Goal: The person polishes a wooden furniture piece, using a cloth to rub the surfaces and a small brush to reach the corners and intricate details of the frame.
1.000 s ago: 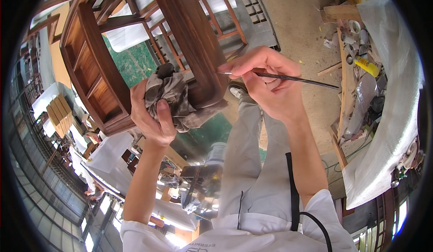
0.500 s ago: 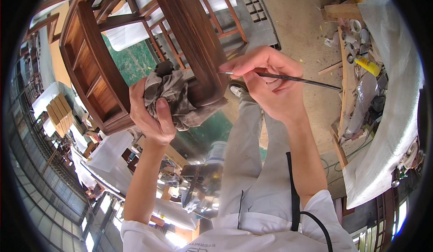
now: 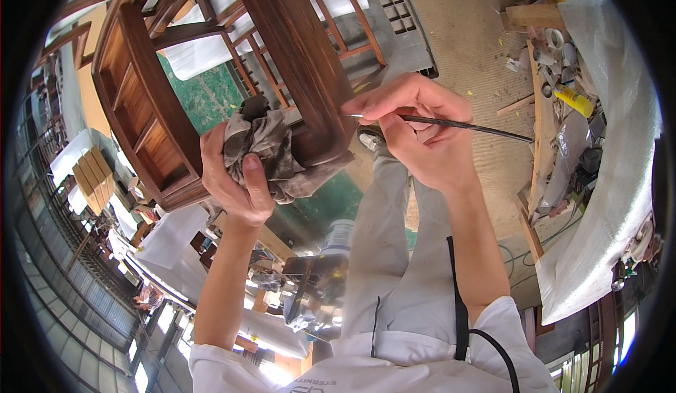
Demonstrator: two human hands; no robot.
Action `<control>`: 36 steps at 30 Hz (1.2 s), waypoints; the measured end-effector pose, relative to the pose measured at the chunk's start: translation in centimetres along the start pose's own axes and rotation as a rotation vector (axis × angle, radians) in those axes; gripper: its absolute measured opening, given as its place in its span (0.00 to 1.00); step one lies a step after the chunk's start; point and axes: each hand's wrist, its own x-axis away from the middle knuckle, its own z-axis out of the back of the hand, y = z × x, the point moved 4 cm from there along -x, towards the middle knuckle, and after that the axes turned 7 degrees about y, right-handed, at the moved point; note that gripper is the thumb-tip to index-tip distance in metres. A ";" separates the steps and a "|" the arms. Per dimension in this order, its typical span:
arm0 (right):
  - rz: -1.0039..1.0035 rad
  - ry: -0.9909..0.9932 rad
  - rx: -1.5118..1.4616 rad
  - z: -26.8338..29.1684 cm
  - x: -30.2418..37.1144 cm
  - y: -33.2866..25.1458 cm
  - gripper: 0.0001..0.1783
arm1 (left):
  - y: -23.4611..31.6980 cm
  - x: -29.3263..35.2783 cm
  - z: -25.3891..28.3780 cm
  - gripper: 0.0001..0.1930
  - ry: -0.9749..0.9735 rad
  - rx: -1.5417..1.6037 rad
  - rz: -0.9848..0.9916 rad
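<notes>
A dark brown wooden piece of furniture (image 3: 282,34), with slatted frames and a broad rail, fills the upper left. My left hand (image 3: 236,175) clutches a crumpled, stained grey rag (image 3: 260,143) against the lower end of that rail. Part of the cloth hangs below the wood. In my right hand (image 3: 422,129) is a thin dark-handled paintbrush (image 3: 472,123), pinched between thumb and fingers like a pen. Its tip points left and meets the side of the rail near the end; the bristles are too small to make out. The handle's far end sticks out to the right.
On the right, a wooden-edged shelf (image 3: 539,140) holds tape rolls, a yellow bottle (image 3: 574,101) and clutter beside translucent sheeting (image 3: 605,203). A white bucket (image 3: 339,237) stands left of my legs. Black grid matting (image 3: 398,13) lies on the floor behind the furniture.
Almost nothing differs. Both hands stay at the rail, with the rag and brush held as before; my left hand shifts very slightly.
</notes>
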 end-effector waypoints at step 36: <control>0.049 -0.040 0.219 -1.4 -1.2 -2.9 0.07 | 0.5 -1.0 0.4 0.22 -0.043 -0.021 0.005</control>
